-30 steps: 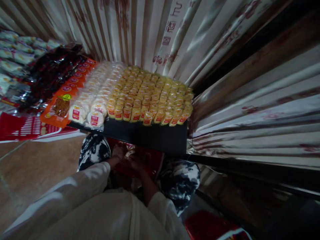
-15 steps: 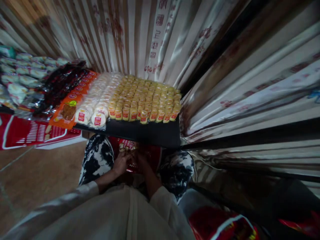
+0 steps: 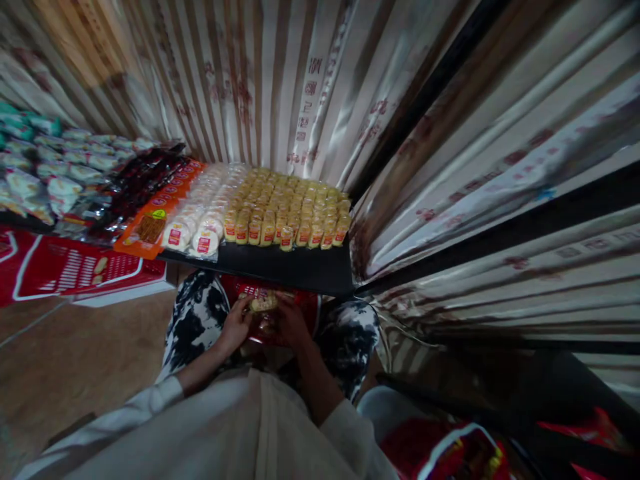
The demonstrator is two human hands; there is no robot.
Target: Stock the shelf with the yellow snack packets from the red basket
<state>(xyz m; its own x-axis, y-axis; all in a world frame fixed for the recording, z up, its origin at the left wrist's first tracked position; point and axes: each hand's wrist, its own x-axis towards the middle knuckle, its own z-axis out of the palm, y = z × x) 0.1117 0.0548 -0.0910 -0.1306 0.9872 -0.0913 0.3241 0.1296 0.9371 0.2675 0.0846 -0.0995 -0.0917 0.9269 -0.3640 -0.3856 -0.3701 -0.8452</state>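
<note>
- Left hand point(image 3: 237, 325) and right hand point(image 3: 293, 321): fingers closed on opposite ends of the yellowish packet point(image 3: 264, 301).
- Yellowish packet: located above the red bag point(image 3: 307, 305), between the knees.

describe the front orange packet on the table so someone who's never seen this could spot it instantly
Find the black table in front of the pleated curtain. At its near edge, the orange packet lies between the dark shiny packets and round white ones. It's the bright orange one showing a yellow-green oval above brown sticks.
</note>
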